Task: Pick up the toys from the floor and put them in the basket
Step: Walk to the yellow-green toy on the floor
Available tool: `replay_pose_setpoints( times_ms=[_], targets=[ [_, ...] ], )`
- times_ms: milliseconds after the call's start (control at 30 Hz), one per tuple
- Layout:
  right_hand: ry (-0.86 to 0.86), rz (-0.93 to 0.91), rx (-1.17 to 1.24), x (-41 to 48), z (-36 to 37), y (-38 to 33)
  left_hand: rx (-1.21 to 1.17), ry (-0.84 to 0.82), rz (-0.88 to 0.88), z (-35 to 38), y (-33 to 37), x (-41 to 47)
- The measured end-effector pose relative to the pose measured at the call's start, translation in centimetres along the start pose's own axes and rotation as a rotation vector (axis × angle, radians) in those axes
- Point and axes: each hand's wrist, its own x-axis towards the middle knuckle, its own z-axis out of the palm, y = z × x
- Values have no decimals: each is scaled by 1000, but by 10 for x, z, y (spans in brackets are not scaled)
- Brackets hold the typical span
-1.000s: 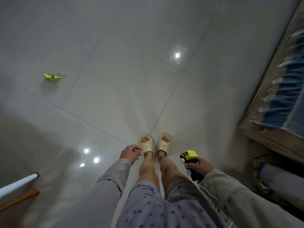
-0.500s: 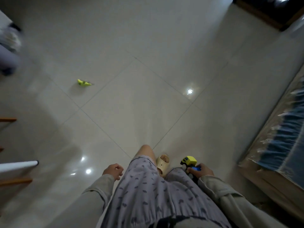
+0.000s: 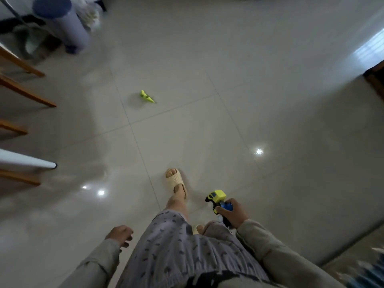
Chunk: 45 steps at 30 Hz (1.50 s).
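Observation:
A small yellow-green toy [image 3: 147, 96] lies on the pale tiled floor ahead and to the left of me. My right hand [image 3: 233, 213] hangs at my side, gripping a yellow and blue toy truck [image 3: 218, 200], whose yellow cab sticks out in front of the fingers. Beside my left thigh is my left hand [image 3: 121, 235], with loosely curled fingers and nothing in it. No basket is in view. I am stepping, one slippered foot [image 3: 176, 181] forward.
Wooden furniture legs [image 3: 25, 94] and a white leg [image 3: 29, 162] jut in from the left edge. A grey-blue cylindrical bin [image 3: 62, 21] stands at the top left beside blurred clutter. A bed or mattress edge [image 3: 357, 265] runs along the bottom right.
The view has swung left and up as I walk forward. The yellow-green toy now sits closer to the centre. The truck stays in my right hand.

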Motion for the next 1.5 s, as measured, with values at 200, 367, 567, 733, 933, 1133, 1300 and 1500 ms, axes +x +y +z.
replay_pose_setpoints(
  times_ms=[200, 367, 567, 733, 933, 1133, 1300, 1500],
  targets=[
    [37, 83, -23, 56, -42, -62, -133, 38, 27, -45, 102, 20],
    [108, 128, 42, 81, -81, -109, -108, -11, 149, -73, 207, 18],
    [177, 158, 60, 109, -113, -152, -166, -24, 303, -113, 306, 13],
    [154, 134, 16, 143, -132, -203, -203, 6, 236, -131, 328, 31],
    [61, 52, -79, 198, -167, -295, -178, 10, 98, -140, 330, 57],
    [4, -63, -252, 249, -206, -396, -257, -21, -45, -152, 338, 78],
    [-39, -159, -344, 277, -226, -467, -432, 49, -81, -153, 362, 81],
    [-65, -206, -394, 296, -224, -519, -469, 16, -90, -187, 400, 92]
  ],
)
